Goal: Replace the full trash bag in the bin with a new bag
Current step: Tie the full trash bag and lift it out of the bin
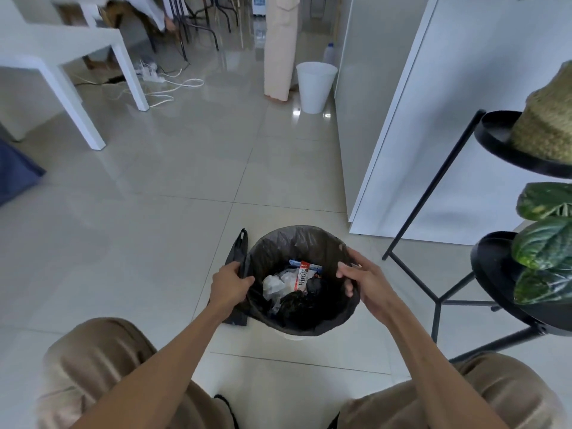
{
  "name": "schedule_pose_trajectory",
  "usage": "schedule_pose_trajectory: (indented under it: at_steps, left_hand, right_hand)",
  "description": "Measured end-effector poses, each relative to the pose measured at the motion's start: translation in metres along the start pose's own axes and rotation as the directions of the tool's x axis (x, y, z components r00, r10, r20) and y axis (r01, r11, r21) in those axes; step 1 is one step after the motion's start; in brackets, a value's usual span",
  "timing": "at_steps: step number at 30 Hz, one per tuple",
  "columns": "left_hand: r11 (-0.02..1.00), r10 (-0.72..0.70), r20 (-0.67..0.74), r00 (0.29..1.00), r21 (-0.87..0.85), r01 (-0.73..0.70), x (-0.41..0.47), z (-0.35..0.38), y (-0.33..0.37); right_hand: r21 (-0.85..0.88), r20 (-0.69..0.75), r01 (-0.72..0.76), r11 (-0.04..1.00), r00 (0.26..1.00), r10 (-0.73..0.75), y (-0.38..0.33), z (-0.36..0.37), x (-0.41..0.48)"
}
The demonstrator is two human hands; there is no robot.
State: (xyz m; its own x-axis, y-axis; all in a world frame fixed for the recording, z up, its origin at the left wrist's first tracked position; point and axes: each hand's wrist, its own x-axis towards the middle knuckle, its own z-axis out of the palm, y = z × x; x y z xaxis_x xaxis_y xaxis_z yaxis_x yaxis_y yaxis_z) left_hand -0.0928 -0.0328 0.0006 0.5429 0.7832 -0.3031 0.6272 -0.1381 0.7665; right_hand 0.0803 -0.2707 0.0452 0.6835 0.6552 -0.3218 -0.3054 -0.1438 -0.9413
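Both hands (230,284) (368,281) grip rubbish-filled black bag (294,239).

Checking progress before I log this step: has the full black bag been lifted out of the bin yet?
No, the full black bag still lines the bin, with both hands gripping its rim.

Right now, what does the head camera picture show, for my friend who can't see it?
Two hands grip the rim of a black trash bag lining a small bin of rubbish: left hand on the left edge, right hand on the right. Another black bag lies on the tiled floor beside it.
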Motion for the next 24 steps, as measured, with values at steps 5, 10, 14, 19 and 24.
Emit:
schedule_pose_trajectory:
  at_steps: [5, 10, 14, 19, 24]
  left_hand:
    - [0.985, -0.093, -0.055, 0.994, -0.148, 0.084, 0.001, -0.008, 0.014]
    - [0.894, -0.13, 0.062, 0.99, -0.424, 0.144, 0.007, -0.018, 0.043]
    - [0.846, -0.043, 0.104, 0.994, -0.525, 0.091, -0.006, -0.027, 0.065]
    - [0.868, 0.079, 0.114, 0.99, -0.497, -0.012, -0.033, -0.053, 0.086]
    - [0.939, 0.148, 0.18, 0.972, -0.333, -0.081, -0.042, -0.071, 0.096]
  right_hand:
    - [0.077, 0.198, -0.01, 0.997, 0.98, -0.005, -0.017, 0.008, -0.008]
    - [0.175, 0.165, -0.029, 0.984, 0.986, 0.0, -0.022, 0.002, -0.006]
    - [0.304, 0.164, -0.001, 0.953, 0.985, -0.052, -0.026, -0.003, -0.007]
    - [0.378, 0.145, 0.061, 0.924, 0.982, -0.124, -0.037, -0.007, -0.022]
    - [0.256, 0.199, 0.091, 0.962, 0.969, -0.145, -0.053, -0.009, -0.026]
